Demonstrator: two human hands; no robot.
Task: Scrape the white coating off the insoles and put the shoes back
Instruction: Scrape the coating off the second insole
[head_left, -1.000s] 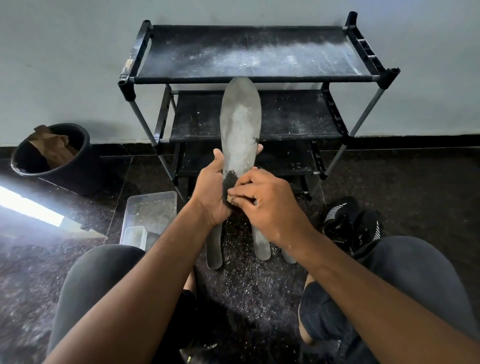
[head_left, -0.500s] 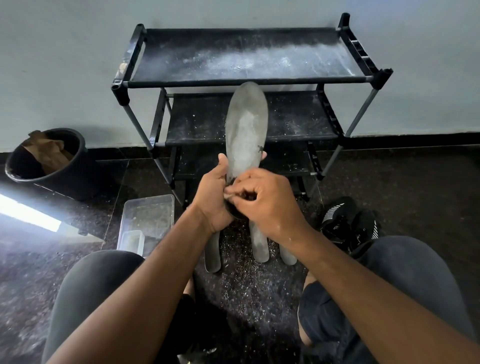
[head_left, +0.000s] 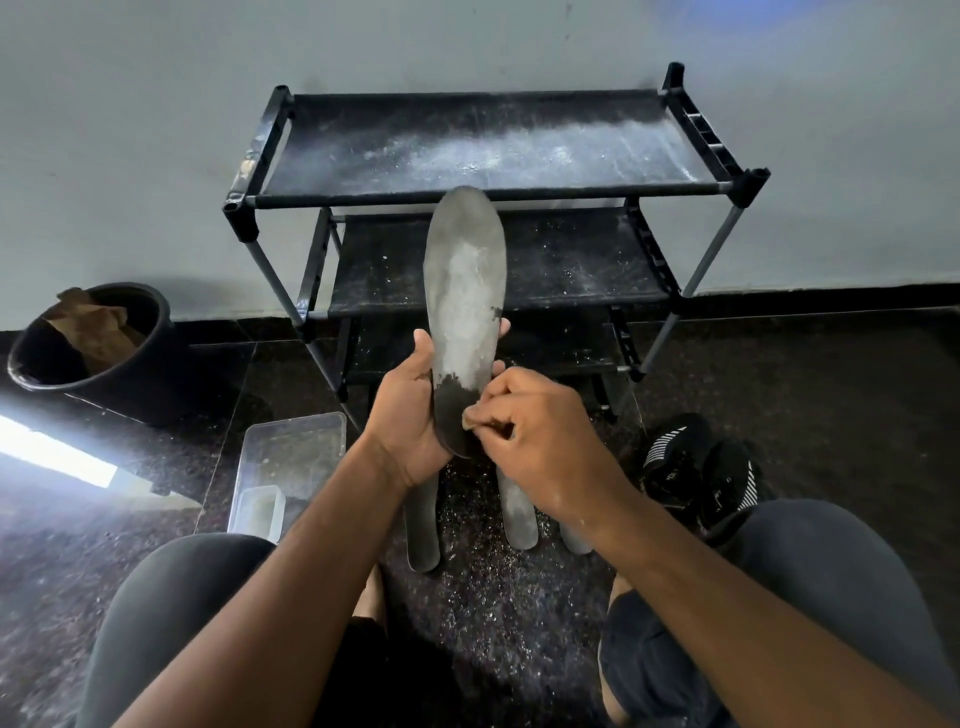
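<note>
The insole stood nearly upright in front of the person, its long axis running from the heel end at the hands up and away to the toe end, which overlapped the shoe rack in view. White coating covered the middle and upper surface; a dark, bare patch showed at the heel end only. The left hand gripped the heel end from the left edge, thumb along the near side and fingertips showing past the right edge. The right hand came in from the right, fingers curled and pinching a small pale scraper against the dark patch, just below the coating's lower boundary. Both hands met at the heel; the right was the working hand. Judged from this layout, the coming stroke needed to travel up the long axis, into the coating. Three more insoles lay on the floor below, and the shoes sat to the right.
</note>
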